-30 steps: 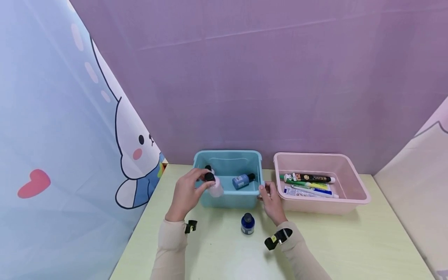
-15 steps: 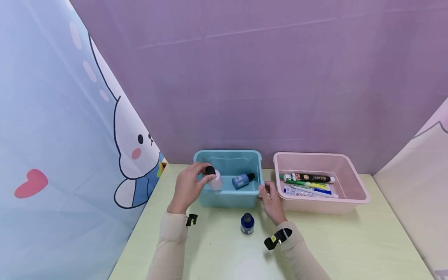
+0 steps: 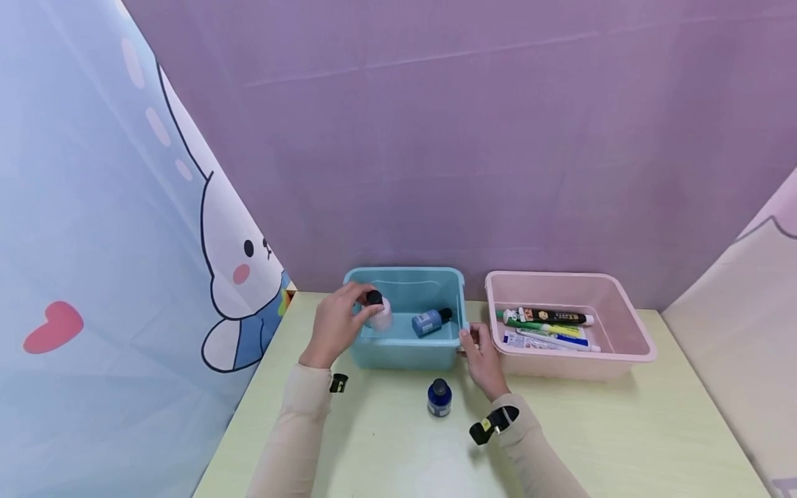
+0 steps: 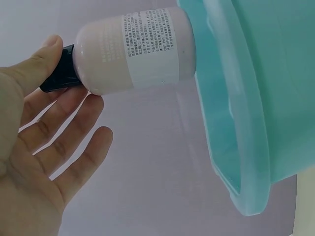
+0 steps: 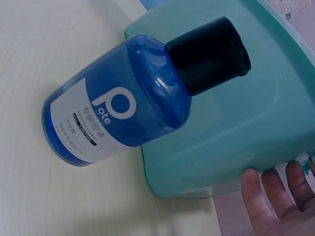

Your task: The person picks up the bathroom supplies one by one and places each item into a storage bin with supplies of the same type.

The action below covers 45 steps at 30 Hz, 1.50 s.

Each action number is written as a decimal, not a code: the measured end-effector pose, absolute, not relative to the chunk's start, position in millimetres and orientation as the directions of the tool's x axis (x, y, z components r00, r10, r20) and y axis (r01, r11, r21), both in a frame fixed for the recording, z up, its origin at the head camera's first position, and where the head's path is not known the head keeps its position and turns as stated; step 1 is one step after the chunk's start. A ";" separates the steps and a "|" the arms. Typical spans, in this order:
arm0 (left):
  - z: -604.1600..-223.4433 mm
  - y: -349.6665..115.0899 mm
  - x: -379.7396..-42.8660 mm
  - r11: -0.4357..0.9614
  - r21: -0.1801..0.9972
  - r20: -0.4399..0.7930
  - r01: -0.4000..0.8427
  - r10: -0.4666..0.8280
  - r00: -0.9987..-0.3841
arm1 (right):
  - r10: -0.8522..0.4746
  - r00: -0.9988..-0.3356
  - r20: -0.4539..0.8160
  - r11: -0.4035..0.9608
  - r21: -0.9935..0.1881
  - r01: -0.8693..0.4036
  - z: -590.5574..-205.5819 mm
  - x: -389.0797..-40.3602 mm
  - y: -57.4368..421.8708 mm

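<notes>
My left hand pinches the black cap of a pale pink bottle, thumb on one side and fingers on the other. The bottle tilts base-first over the left part of a teal bin. In the left wrist view, its printed label shows and its base overlaps the bin's opening. My right hand grips the bin's right side at the front corner, thumb at the rim. A blue bottle with a black cap lies inside the bin. In front stands a dark blue bottle, upright on the table.
A pink bin stands close to the right of the teal one, holding a black tube, a green tube and several other tubes and pens. Behind both bins rises a purple cloth wall. The table is pale yellow-green.
My left hand has moved the pink bottle slightly back from the front rim, farther over the bin. A second black cap seen behind it earlier is now hidden. My right hand stays put.
</notes>
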State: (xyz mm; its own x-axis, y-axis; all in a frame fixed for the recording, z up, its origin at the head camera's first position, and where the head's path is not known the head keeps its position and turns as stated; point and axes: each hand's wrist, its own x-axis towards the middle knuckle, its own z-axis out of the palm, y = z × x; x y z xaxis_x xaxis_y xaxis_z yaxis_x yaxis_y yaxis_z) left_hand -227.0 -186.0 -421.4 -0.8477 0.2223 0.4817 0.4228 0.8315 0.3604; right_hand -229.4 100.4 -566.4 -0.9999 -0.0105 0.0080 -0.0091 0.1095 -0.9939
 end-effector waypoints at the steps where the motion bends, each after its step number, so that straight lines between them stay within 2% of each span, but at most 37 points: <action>1: -421.9 -186.7 -227.8 0.834 0.361 0.472 0.418 0.223 -0.853 | -0.013 -1.000 0.005 0.111 -0.994 -0.007 -566.5 -229.2 100.4; 9: -421.9 -189.0 -240.1 0.850 0.362 0.382 0.384 0.240 -0.892 | -0.020 -1.000 0.000 0.123 -0.992 -0.003 -567.6 -229.6 100.5; 22: -422.8 -193.3 -262.3 0.851 0.332 0.351 0.407 0.289 -0.891 | -0.026 -1.000 -0.002 0.113 -0.994 -0.001 -567.1 -230.3 100.0; 35: -416.3 -188.4 -287.3 0.862 0.328 0.207 0.386 0.333 -0.920 | -0.046 -0.999 -0.026 0.120 -0.993 0.020 -558.6 -228.1 102.2; 45: -415.4 -186.4 -306.9 0.879 0.315 0.130 0.359 0.335 -0.933 | -0.016 -1.000 0.003 0.121 -0.993 -0.005 -568.6 -231.2 101.7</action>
State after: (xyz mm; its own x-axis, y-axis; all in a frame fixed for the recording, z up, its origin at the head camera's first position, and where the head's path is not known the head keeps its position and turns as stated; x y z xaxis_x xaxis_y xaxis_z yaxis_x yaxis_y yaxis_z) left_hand -306.9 -186.4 -415.4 -0.9333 0.3345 0.1304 0.3589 0.8786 0.3150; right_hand -231.2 101.7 -568.6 -0.9999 -0.0161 0.0034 -0.0053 0.1212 -0.9926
